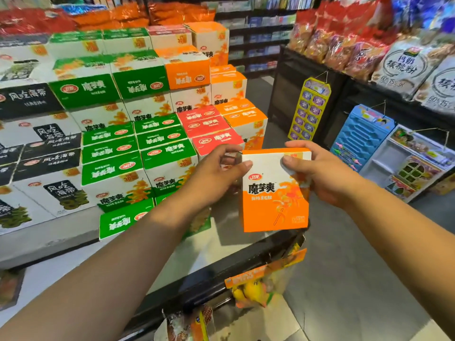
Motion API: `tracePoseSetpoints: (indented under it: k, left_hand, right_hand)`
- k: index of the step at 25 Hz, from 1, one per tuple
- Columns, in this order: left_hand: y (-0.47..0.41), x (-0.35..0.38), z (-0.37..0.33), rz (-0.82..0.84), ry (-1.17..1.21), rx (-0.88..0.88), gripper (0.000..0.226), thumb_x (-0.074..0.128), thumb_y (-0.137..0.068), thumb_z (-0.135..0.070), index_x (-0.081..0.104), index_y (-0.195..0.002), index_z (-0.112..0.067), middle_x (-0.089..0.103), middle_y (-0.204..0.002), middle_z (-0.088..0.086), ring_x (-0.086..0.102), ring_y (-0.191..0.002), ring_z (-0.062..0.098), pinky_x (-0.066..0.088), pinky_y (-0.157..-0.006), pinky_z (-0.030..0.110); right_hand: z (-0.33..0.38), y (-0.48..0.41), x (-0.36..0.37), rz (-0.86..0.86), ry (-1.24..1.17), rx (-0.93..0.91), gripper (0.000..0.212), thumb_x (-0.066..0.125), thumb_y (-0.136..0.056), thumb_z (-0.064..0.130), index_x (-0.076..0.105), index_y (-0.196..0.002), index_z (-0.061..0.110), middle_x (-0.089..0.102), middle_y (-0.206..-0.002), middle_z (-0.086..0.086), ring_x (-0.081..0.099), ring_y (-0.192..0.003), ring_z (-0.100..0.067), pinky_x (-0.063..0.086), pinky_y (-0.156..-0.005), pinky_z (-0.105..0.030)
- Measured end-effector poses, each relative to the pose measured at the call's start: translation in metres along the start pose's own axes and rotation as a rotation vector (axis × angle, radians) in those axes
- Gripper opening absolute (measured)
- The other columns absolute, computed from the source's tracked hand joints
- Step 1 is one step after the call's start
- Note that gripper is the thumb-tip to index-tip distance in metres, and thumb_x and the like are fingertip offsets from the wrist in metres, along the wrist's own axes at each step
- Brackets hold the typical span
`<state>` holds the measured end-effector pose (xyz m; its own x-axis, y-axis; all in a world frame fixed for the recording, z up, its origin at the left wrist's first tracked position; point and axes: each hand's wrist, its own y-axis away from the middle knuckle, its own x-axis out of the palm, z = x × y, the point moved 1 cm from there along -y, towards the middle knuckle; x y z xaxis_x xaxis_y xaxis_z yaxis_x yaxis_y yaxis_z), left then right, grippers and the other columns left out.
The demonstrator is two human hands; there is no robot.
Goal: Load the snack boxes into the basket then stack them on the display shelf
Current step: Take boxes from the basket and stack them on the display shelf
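1. Left hand (216,175): pinches the upper left corner of the orange snack box (273,198), thumb on the front face, fingers behind.
2. Right hand (320,173): grasps the upper right corner in the same way, thumb in front, fingers over the top edge.
3. Orange snack box: held upright, front face toward the camera, over the front right corner of the display shelf (229,244). Whether its base touches the shelf cannot be told. Risk: both grips sit at the top corners only, so the unsupported base may swing or slip free.
4. Red boxes (216,141): stacked just behind the left hand. Risk: the knuckles may nudge them out of line as the box goes in.
5. Green box (123,221): lies near the shelf's front edge and looks easily knocked by a forearm.
6. Hanging snack packets (256,291): clipped below the shelf lip. Risk: a box set too near the corner could tip off onto them or the floor (344,267).
7. Basket: not in view.
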<state>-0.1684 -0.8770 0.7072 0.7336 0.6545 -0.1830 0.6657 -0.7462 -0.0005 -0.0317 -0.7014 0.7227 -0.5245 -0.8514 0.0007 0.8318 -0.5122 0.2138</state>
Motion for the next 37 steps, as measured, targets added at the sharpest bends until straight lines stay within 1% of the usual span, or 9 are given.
tracePoseSetpoints:
  k: [3,6,9,14,17,22,28,31,37]
  left_hand:
    - [-0.030,0.006,-0.008,0.018,-0.075,0.001,0.026,0.067,-0.091,-0.034,0.054,-0.114,-0.035,0.063,-0.110,-0.007,0.067,-0.097,0.014,0.057,-0.061,0.024]
    - [-0.060,0.014,-0.012,0.016,-0.091,-0.013,0.030,0.071,-0.088,-0.033,0.056,-0.114,-0.032,0.063,-0.112,-0.006,0.067,-0.099,0.012,0.061,-0.077,0.036]
    - [-0.086,0.022,-0.013,-0.013,-0.118,-0.005,0.034,0.076,-0.085,-0.029,0.058,-0.114,-0.031,0.062,-0.110,-0.008,0.068,-0.097,0.012,0.061,-0.078,0.034]
    - [-0.122,0.039,-0.017,-0.091,-0.386,0.017,0.043,0.079,-0.081,-0.032,0.054,-0.116,-0.032,0.060,-0.099,-0.019,0.062,-0.084,-0.004,0.048,-0.065,0.004]
    - [-0.137,0.044,-0.017,-0.165,-0.531,0.012,0.046,0.081,-0.079,-0.033,0.057,-0.118,-0.027,0.060,-0.097,-0.017,0.064,-0.089,0.005,0.050,-0.071,0.007]
    - [-0.146,0.042,-0.002,-0.265,-0.803,-0.086,0.063,0.078,-0.071,-0.054,0.054,-0.125,-0.032,0.063,-0.116,-0.008,0.061,-0.107,0.019,0.045,-0.099,0.050]
    - [-0.151,0.043,0.007,-0.394,-1.092,-0.154,0.061,0.069,-0.081,-0.058,0.050,-0.134,-0.036,0.059,-0.130,-0.005,0.049,-0.122,0.021,0.029,-0.103,0.045]
    - [-0.152,0.044,0.014,-0.418,-1.196,-0.154,0.060,0.066,-0.083,-0.059,0.049,-0.136,-0.037,0.053,-0.137,-0.006,0.043,-0.128,0.020,0.026,-0.106,0.044]
    - [-0.148,0.047,0.024,-0.399,-1.261,-0.114,0.059,0.063,-0.085,-0.056,0.050,-0.137,-0.033,0.045,-0.141,-0.006,0.037,-0.131,0.018,0.012,-0.100,0.033]
  right_hand:
    - [0.007,-0.025,-0.017,0.008,0.034,0.011,0.055,0.075,-0.066,0.031,0.056,-0.118,0.032,0.070,-0.103,0.002,0.068,-0.099,-0.021,0.053,-0.083,-0.041]
    - [0.013,-0.053,-0.035,0.016,0.133,0.006,0.045,0.075,-0.077,0.026,0.055,-0.117,0.032,0.067,-0.108,0.002,0.068,-0.099,-0.019,0.055,-0.077,-0.036]
    - [0.015,-0.080,-0.049,0.032,0.211,-0.057,0.044,0.076,-0.081,0.020,0.055,-0.118,0.029,0.067,-0.105,0.005,0.069,-0.093,-0.013,0.057,-0.068,-0.028]
    - [0.020,-0.130,-0.076,0.114,0.229,-0.169,0.053,0.077,-0.079,0.006,0.053,-0.123,0.021,0.064,-0.103,0.004,0.068,-0.080,-0.004,0.053,-0.056,-0.019]
    - [0.015,-0.159,-0.083,0.157,0.253,-0.207,0.053,0.080,-0.075,0.008,0.054,-0.119,0.023,0.064,-0.102,0.007,0.067,-0.086,-0.006,0.055,-0.061,-0.019]
    - [-0.004,-0.197,-0.073,0.200,0.391,-0.301,0.050,0.079,-0.079,0.023,0.052,-0.121,0.029,0.058,-0.123,0.004,0.057,-0.108,-0.010,0.053,-0.078,-0.023]
    - [-0.023,-0.219,-0.059,0.231,0.355,-0.391,0.056,0.079,-0.079,0.013,0.046,-0.121,0.030,0.048,-0.133,0.002,0.047,-0.119,-0.014,0.047,-0.099,-0.034]
    - [-0.039,-0.226,-0.058,0.184,0.464,-0.637,0.058,0.079,-0.078,0.017,0.051,-0.129,0.014,0.048,-0.138,-0.008,0.045,-0.129,-0.020,0.044,-0.101,-0.034]
    - [-0.061,-0.233,-0.050,0.200,0.391,-0.721,0.058,0.068,-0.082,0.041,0.044,-0.130,0.019,0.030,-0.149,-0.002,0.032,-0.130,0.003,0.038,-0.091,0.001]
